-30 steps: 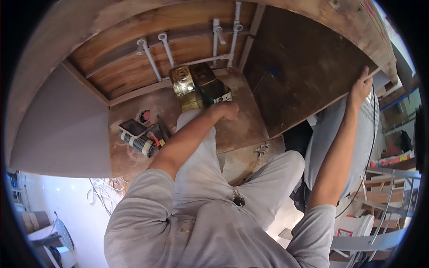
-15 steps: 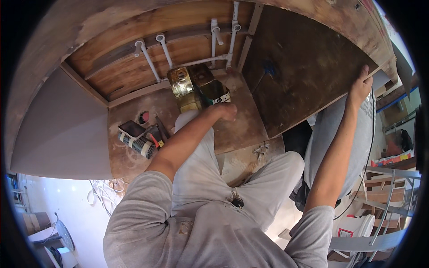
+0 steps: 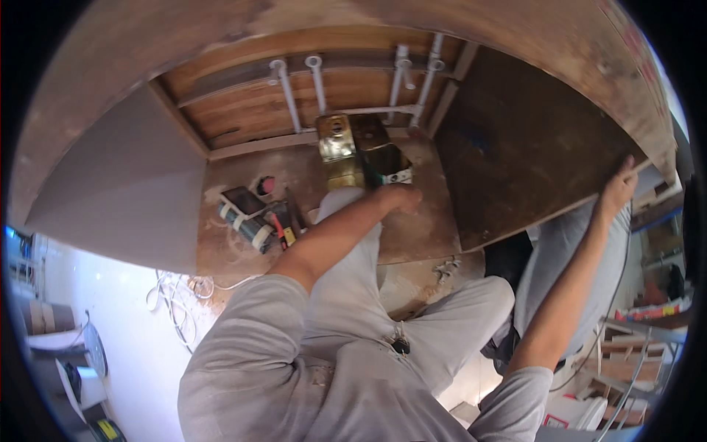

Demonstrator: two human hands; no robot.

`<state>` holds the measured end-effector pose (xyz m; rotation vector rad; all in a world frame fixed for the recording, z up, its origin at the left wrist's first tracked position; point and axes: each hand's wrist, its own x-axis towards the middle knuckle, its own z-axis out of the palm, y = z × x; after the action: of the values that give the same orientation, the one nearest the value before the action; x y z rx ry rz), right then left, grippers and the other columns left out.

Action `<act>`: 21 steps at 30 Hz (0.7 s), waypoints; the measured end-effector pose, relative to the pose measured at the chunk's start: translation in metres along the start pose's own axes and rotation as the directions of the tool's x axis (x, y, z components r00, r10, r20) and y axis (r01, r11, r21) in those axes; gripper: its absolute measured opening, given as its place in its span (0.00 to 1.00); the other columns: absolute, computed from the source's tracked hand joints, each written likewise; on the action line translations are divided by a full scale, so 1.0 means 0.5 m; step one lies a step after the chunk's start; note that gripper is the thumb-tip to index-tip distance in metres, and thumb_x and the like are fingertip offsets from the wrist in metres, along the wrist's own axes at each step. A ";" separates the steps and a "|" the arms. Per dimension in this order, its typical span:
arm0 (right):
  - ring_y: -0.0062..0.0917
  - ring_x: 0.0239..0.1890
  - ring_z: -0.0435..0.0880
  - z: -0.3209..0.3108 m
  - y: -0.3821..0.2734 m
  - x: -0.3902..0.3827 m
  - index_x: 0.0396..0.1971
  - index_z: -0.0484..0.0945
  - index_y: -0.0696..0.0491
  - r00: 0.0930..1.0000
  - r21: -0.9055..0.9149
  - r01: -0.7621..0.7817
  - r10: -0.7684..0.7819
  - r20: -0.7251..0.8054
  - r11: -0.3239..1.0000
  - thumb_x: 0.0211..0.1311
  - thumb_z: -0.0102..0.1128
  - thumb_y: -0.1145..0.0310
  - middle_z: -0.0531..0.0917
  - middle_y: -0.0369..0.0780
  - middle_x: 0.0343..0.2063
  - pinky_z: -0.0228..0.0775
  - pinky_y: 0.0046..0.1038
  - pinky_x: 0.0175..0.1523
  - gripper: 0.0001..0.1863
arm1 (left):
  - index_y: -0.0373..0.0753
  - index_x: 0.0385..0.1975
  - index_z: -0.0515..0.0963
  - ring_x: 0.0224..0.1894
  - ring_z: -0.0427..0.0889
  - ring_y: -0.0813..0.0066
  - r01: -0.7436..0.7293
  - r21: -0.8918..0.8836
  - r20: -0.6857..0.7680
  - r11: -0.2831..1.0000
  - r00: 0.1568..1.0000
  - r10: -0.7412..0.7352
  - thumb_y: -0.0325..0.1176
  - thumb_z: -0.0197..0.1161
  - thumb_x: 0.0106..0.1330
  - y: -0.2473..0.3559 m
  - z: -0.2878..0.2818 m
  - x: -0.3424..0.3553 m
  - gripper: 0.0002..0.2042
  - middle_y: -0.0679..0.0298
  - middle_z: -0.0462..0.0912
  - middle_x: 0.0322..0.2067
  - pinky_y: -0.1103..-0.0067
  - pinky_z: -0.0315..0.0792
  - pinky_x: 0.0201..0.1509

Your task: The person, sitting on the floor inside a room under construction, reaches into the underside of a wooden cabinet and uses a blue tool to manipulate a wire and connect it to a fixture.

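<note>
My left hand [image 3: 398, 199] is curled just in front of two brassy metal containers [image 3: 337, 147] on the cabinet floor [image 3: 409, 236]; whatever is inside its fingers is hidden. With my right hand [image 3: 617, 188] I grip the outer edge of a large dark board [image 3: 530, 162] forming the cabinet's right side. At left on the floor of the cabinet lie a dark rectangular object [image 3: 243, 200], a bundle with pale bands [image 3: 234, 221] and red-yellow tools [image 3: 283, 227], beside a hole with something pink [image 3: 266, 184] in it.
White pipes [image 3: 319, 88] run up the wooden back wall. A curved wooden rim [image 3: 471, 22] arches overhead, with a pale side panel [image 3: 110, 184] at left. White cables [image 3: 173, 309] lie outside at left. A grey fabric bulk [image 3: 560, 258], shelving and wooden pieces [image 3: 626, 361] crowd the right.
The view has tilted and shifted, so the cabinet appears farther right and its right board lower. Both my hands keep about the same places on and beside the same things.
</note>
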<state>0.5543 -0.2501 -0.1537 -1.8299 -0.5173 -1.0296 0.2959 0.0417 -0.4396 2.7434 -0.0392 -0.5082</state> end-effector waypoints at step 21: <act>0.34 0.32 0.76 -0.001 -0.080 -0.048 0.32 0.74 0.61 0.999 0.133 -0.013 0.017 -0.032 0.991 0.61 0.50 0.45 0.78 0.46 0.27 0.65 0.32 0.41 0.28 | 0.36 0.31 0.80 0.39 0.80 0.54 0.017 -0.128 -0.105 0.992 0.994 -0.030 0.40 0.53 0.59 -0.001 -0.006 -0.035 0.14 0.51 0.81 0.35 0.68 0.73 0.42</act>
<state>0.5124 -0.2299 -0.1524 -1.6944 -0.5388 -0.9898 0.2805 0.0448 -0.4309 2.6439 0.0505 -0.3565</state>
